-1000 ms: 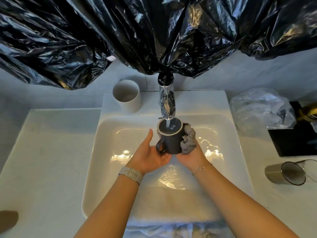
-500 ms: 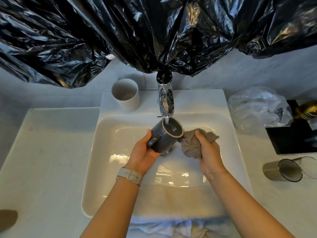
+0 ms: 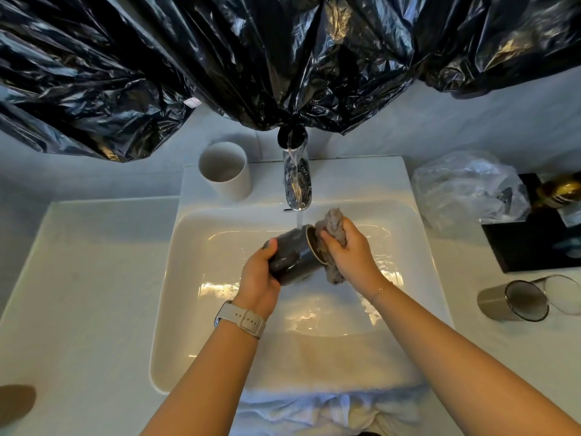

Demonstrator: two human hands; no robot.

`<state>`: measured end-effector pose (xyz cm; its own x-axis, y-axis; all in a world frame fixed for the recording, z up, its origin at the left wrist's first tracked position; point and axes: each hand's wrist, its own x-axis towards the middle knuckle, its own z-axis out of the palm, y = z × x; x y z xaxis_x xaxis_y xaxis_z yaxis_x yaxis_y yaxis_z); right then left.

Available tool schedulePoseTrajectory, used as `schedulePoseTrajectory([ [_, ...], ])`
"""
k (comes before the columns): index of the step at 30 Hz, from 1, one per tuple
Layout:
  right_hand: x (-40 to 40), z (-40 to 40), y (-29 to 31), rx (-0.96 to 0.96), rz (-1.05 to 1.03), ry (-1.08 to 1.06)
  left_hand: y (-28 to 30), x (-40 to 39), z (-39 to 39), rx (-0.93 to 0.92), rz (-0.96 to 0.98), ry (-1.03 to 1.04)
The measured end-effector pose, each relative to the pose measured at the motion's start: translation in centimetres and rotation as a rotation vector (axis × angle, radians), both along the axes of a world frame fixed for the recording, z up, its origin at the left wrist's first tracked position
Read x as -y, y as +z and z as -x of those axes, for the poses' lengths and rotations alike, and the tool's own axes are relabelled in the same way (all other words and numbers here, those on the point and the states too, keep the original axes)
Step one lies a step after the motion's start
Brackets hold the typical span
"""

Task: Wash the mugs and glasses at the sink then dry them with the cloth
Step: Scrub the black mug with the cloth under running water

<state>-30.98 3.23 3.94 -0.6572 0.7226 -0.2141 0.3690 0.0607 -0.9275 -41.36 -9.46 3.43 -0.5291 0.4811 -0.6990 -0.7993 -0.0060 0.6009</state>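
A dark grey mug (image 3: pixel 295 256) lies tipped on its side over the white sink basin (image 3: pixel 195 278), its mouth facing right, just under the running tap (image 3: pixel 297 184). My left hand (image 3: pixel 259 278) grips the mug around its base end. My right hand (image 3: pixel 349 247) clutches a wet grey cloth (image 3: pixel 333 225) and presses it against the mug's open rim. A white mug (image 3: pixel 224 169) stands upright on the sink ledge left of the tap. At the right, a tinted glass (image 3: pixel 515 300) lies on its side on the counter, with a clear glass (image 3: pixel 562 294) beside it.
Black plastic sheeting (image 3: pixel 283 58) hangs low over the tap. A crumpled clear plastic bag (image 3: pixel 465 187) and a black tray (image 3: pixel 540 240) sit on the right counter. A white towel (image 3: pixel 320 410) drapes over the sink's front edge. White counter (image 3: pixel 78 278) extends left.
The mug has been tipped further until it lies sideways with its mouth to the right. My right hand brought the cloth up against the rim.
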Motion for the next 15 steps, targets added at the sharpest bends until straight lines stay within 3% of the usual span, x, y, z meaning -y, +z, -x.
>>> schedulePoseTrajectory([
  [6, 1.2, 1.6, 0.4, -0.082, -0.004, 0.072, 0.3, -0.3, 0.8, -0.013, 0.080, -0.020],
  [10, -0.2, 2.1, 0.0, 0.018, 0.113, 0.027, 0.8, -0.2, 1.7, -0.055, 0.102, -0.013],
  [15, 1.5, 0.9, -0.4, -0.041, 0.021, 0.136, 0.4, -0.1, 1.9, -0.018, 0.167, -0.040],
])
